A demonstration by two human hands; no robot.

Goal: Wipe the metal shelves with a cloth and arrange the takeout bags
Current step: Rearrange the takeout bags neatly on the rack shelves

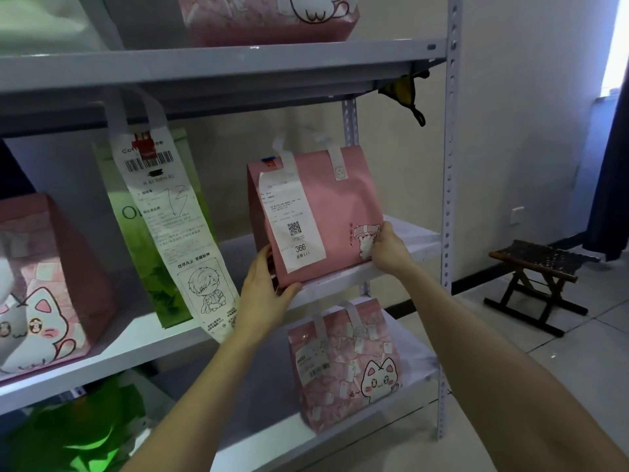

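Observation:
A pink takeout bag [340,202] with a white receipt marked 366 stands tilted on the middle metal shelf [415,233], near its right end. My left hand [265,287] grips the bag's lower left corner. My right hand [388,250] holds its lower right edge. To the left stands a green bag [136,212] with a long receipt hanging down its front. A pink cat bag [44,294] sits at the far left of the same shelf. A dark and yellow cloth [405,93] hangs under the upper shelf at the right.
Another pink cat bag [347,362] stands on the lower shelf, and a green bag [78,434] lies at bottom left. A pink bag [269,18] sits on the top shelf. A small folding stool [537,281] stands on the tiled floor to the right.

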